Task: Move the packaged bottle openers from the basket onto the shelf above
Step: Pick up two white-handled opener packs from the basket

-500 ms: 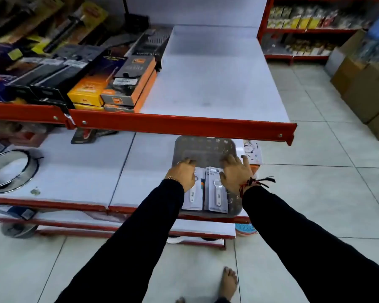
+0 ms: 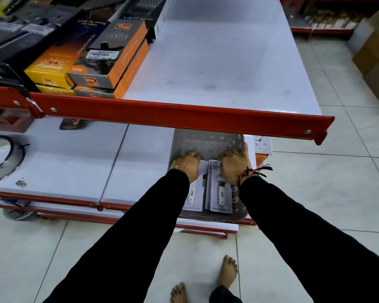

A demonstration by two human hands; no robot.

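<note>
A grey plastic basket sits on the lower white shelf, partly under the red rail of the shelf above. Inside it lie packaged bottle openers in two stacks: a left stack and a right stack with a white-handled opener showing. My left hand rests on the top end of the left stack, fingers curled over it. On the top end of the right stack lies my right hand, fingers bent down onto the packages. Whether either hand grips a package firmly is hard to tell.
Boxed lighters and other cartons fill the left half of the upper shelf. A metal ring lies at the lower shelf's left. Cardboard boxes stand on the tiled floor at right. My bare feet are below.
Both hands have closed down further onto the top ends of the two package stacks. The camera has come closer to the shelves.
</note>
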